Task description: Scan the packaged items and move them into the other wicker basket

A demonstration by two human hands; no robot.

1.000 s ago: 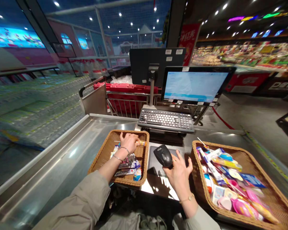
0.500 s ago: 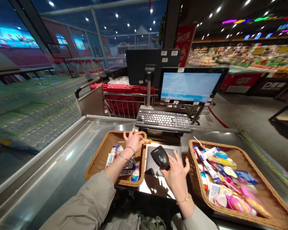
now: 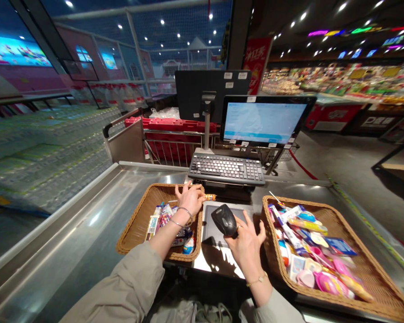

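My left hand (image 3: 192,198) is over the far right rim of the left wicker basket (image 3: 129,233). Its fingertips pinch a small orange-and-yellow wrapped item (image 3: 210,197), which sticks out to the right; its kind is too small to tell. My right hand (image 3: 247,244) grips a black handheld barcode scanner (image 3: 224,220), its head tilted up and to the left toward that item. Several packaged sweets and small toys lie in the left basket, among them a blue-and-white wrapped piece (image 3: 188,246). My left forearm hides some of them.
A second wicker basket (image 3: 390,291), full of packaged sweets and toys, stands right of my right hand. Beyond the hands are a keyboard (image 3: 226,168) and a lit monitor (image 3: 264,120). A grey pad (image 3: 210,226) lies between the baskets on the metal counter (image 3: 87,251).
My left hand has shifted slightly right with the small orange-and-yellow item. The scanner stays nearly still in my right hand. The whole view has drifted a little left.
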